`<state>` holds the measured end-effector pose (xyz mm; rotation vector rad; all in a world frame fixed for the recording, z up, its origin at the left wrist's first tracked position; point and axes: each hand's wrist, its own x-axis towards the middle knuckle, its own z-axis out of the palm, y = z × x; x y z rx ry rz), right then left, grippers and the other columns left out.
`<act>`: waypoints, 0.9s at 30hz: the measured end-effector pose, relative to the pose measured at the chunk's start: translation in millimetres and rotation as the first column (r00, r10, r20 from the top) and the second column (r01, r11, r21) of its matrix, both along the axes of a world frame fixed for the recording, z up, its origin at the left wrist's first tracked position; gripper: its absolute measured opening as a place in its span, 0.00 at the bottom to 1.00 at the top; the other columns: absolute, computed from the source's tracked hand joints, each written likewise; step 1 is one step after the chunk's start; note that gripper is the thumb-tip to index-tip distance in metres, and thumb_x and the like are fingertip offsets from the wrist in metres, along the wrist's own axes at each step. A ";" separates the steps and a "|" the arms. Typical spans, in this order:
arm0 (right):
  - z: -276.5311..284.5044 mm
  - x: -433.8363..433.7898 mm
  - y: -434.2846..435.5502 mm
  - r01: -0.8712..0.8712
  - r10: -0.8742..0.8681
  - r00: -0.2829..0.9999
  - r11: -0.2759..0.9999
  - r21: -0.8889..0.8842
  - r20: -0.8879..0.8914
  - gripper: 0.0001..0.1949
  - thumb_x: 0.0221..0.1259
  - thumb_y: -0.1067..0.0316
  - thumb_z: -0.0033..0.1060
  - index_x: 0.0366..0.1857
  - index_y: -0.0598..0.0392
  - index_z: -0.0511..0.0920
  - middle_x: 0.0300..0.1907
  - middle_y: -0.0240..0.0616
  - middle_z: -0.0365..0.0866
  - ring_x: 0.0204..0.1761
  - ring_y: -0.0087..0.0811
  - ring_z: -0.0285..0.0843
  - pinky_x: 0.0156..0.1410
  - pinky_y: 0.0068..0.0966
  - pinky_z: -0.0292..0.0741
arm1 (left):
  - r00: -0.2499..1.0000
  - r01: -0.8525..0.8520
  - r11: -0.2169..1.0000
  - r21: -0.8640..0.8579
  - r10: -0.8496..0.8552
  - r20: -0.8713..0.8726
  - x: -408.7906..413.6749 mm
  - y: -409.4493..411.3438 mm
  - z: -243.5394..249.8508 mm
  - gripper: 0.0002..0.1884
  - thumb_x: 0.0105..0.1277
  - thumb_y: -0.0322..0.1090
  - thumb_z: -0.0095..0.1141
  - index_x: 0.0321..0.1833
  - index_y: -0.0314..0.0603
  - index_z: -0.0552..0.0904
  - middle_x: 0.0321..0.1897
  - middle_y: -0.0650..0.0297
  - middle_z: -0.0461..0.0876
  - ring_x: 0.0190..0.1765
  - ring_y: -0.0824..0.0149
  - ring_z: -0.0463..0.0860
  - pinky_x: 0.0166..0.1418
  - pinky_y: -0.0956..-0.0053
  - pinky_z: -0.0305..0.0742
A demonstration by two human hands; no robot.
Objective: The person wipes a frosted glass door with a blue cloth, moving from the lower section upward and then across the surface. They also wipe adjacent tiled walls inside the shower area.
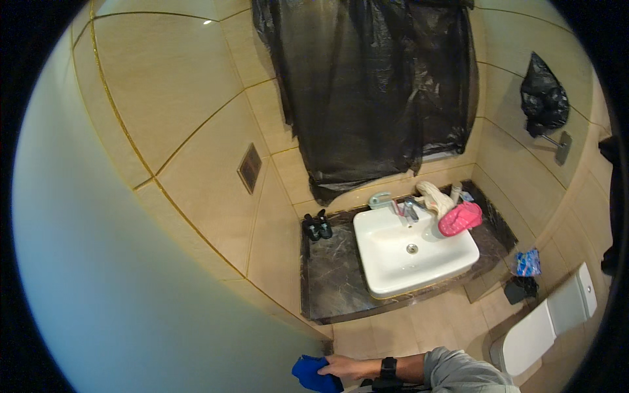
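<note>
My right hand [342, 367] reaches in from the lower right and grips a blue cloth [310, 372], which hangs bunched beside the pale panel. A black watch [388, 366] is on the wrist, and a grey sleeve [454, 366] covers the upper arm. My left hand is out of view. Ahead, a white washbasin [417, 270] sits on a dark marble counter [339, 275]. A pink cloth item [460, 219] and a cream cloth [435, 198] lie at its back right corner, next to the metal tap [411, 211].
A smooth pale panel [123, 294] fills the left side. Small black shoes [318, 227] stand on the counter, and a light green brush-like item [381, 200] lies behind the basin. Black plastic sheeting [363, 98] covers the back wall. To the right are a toilet [530, 339] and a blue packet [528, 263].
</note>
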<state>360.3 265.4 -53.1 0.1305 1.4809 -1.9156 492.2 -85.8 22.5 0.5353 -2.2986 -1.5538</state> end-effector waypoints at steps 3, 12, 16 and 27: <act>28.0 -14.4 19.2 -0.014 0.017 0.997 0.999 -0.044 0.072 0.18 0.76 0.63 0.61 0.60 0.64 0.81 0.55 0.36 0.87 0.54 0.29 0.81 0.65 0.29 0.76 | 0.994 -0.087 0.992 0.087 0.092 -0.061 8.7 11.0 4.5 0.21 0.76 0.40 0.61 0.57 0.23 0.84 0.50 0.47 0.87 0.49 0.51 0.83 0.53 0.56 0.78; 63.4 -32.5 58.5 0.033 0.010 0.969 0.985 -0.170 0.245 0.22 0.73 0.69 0.63 0.67 0.65 0.75 0.59 0.42 0.85 0.56 0.38 0.83 0.67 0.37 0.78 | 0.880 -0.448 0.878 -0.169 0.400 -0.256 12.0 33.6 86.6 0.21 0.78 0.38 0.58 0.62 0.23 0.80 0.51 0.45 0.88 0.50 0.53 0.86 0.59 0.58 0.80; 75.9 -50.5 49.7 0.054 -0.005 0.975 0.975 -0.213 0.224 0.24 0.72 0.72 0.62 0.70 0.65 0.71 0.65 0.47 0.81 0.61 0.43 0.82 0.69 0.43 0.78 | 0.719 -0.572 0.819 0.045 0.526 -0.454 -12.0 17.0 121.6 0.12 0.80 0.39 0.58 0.50 0.35 0.75 0.38 0.60 0.81 0.38 0.65 0.82 0.42 0.64 0.83; 204.6 -96.2 -30.7 0.148 -0.324 0.861 0.897 -0.417 -0.392 0.18 0.77 0.63 0.58 0.63 0.59 0.73 0.51 0.35 0.83 0.53 0.28 0.78 0.63 0.28 0.75 | 0.799 -0.423 0.906 -0.003 0.372 -0.473 -11.4 23.1 127.4 0.11 0.82 0.39 0.57 0.50 0.39 0.76 0.39 0.62 0.84 0.39 0.67 0.84 0.44 0.66 0.83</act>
